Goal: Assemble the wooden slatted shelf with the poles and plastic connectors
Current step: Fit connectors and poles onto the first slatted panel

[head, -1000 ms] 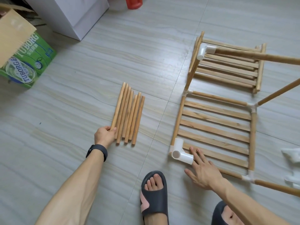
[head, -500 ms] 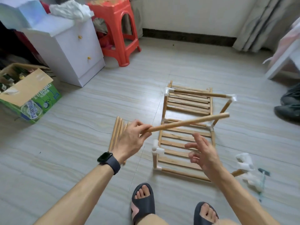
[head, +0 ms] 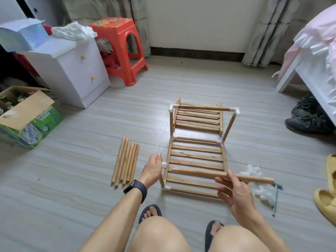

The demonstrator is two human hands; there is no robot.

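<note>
While I am watching through the head camera, the left hand (head: pixel 153 169) is gripping the white connector (head: pixel 164 164) at the slatted shelf's (head: pixel 197 161) seven-o'clock corner | the right hand (head: pixel 235 192) is holding a loose pole (head: pixel 200 173) crosswise between thumb and curled fingers, the pole's nine-o'clock end lying just beside that connector | spare poles (head: pixel 125 160) are lying at the shelf's nine o'clock.

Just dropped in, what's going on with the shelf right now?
A person is partway through building the shelf frame on the floor. The right hand holds a loose pole level above the slats, its left end close to the white connector that the left hand holds atop the front left post. That end is not in the socket yet. Spare poles lie to the left.
</note>
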